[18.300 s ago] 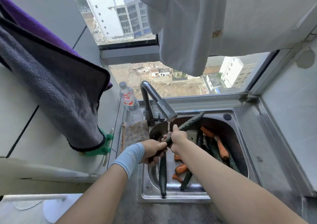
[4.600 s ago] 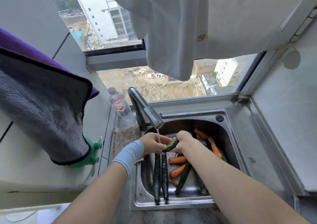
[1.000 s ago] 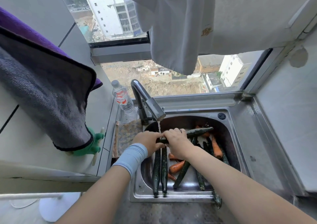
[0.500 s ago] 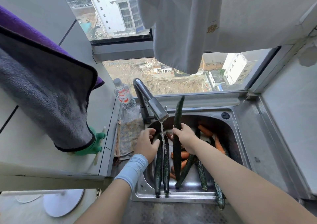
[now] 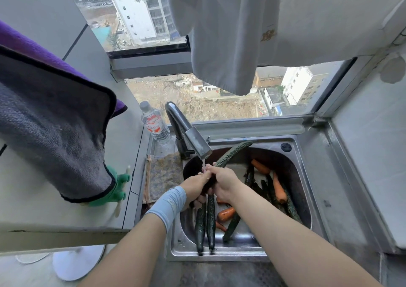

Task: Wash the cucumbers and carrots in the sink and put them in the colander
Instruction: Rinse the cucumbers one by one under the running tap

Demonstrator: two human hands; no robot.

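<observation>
Lying in sink (image 5: 222, 257): cucumbers (image 5: 211, 220), carrots (image 5: 279, 190)

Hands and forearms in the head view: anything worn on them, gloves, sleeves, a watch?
No gloves on either. Behind the left hand sits a pale blue-grey fabric wrist sleeve with a faint small marking. The right hand and its forearm are bare; no watch or ring shows.
</observation>
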